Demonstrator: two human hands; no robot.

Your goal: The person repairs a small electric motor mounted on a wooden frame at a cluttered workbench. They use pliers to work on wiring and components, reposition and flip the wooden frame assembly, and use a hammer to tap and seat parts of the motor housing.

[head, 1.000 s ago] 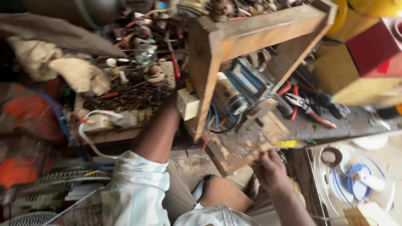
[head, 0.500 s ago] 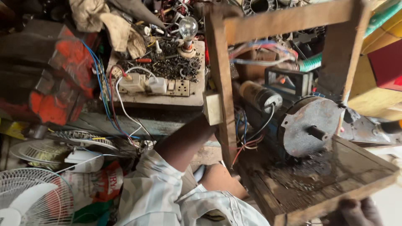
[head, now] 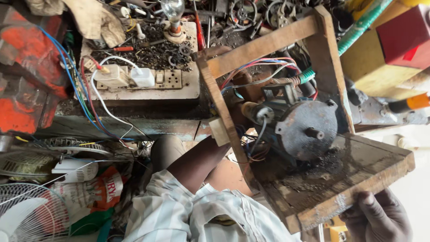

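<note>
The person wore a short-sleeved shirt [head: 188, 215] of pale cloth with faint grey-blue stripes — its cuff ended above the elbow, leaving the left forearm [head: 199, 161] bare. A collar or fold showed near the bottom edge. The right hand [head: 380, 217] was bare too — no glove, ring or watch visible.

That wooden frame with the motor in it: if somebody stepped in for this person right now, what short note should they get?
Right hand: grips the near lower corner of the wooden frame from underneath.
Left hand: hidden behind the frame's post; only the forearm shows reaching up to it, so its grip cannot be told.
Frame: tilted, lifted close to the person, over the cluttered bench.
Motor: sits on the frame's dirty base board, shaft end facing the camera, coloured wires running behind it.
Done or left: cannot be told from this view; socket board and bulb lie beyond, untouched.
</note>
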